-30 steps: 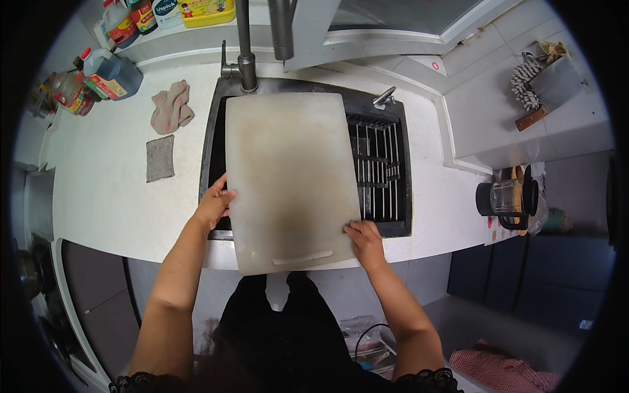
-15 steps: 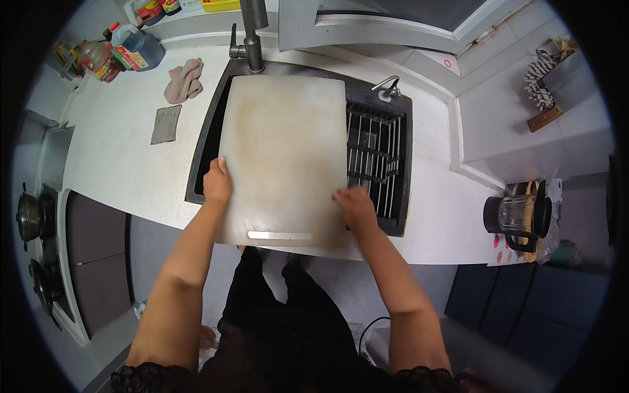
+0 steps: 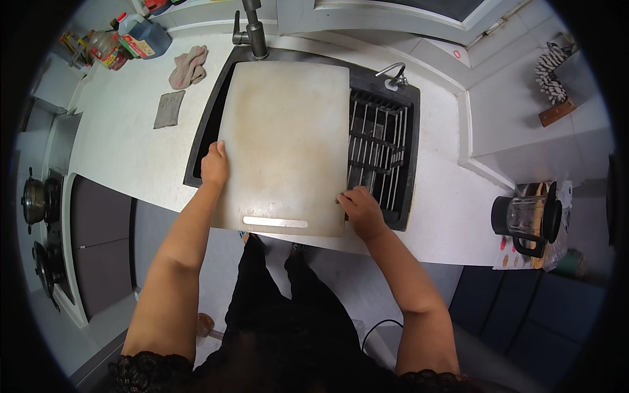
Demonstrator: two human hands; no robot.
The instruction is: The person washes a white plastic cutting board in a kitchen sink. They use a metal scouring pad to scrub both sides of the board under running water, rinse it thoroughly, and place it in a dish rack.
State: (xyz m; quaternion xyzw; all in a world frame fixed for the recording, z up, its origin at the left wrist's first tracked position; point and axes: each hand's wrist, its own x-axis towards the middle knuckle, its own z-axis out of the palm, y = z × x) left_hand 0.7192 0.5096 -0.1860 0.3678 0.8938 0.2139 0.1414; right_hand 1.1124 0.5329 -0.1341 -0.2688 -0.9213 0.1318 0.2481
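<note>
A large off-white cutting board [image 3: 285, 144] with faint brown stains lies across the black sink [image 3: 411, 150]. Its near end, with a long handle slot, reaches past the counter's front edge. My left hand [image 3: 214, 164] grips the board's left edge, thumb on top and the other fingers mostly hidden. At the right edge my right hand [image 3: 362, 211] is closed in a pinch, fingertips over the board's surface. A small dark spot shows at those fingertips; what it is I cannot make out.
Right of the board, a rack of metal bars [image 3: 375, 150] sits in the sink. A tall faucet [image 3: 254, 36] and a small tap [image 3: 393, 77] stand behind. On the left counter lie a rag [image 3: 189, 67] and a grey scouring pad [image 3: 170, 109]; a blender jug [image 3: 526, 216] stands right.
The view has shifted slightly, so the counter, sink and board sit a little differently in it. Both hands stay at the board's edges; my right hand looks sharper now.
</note>
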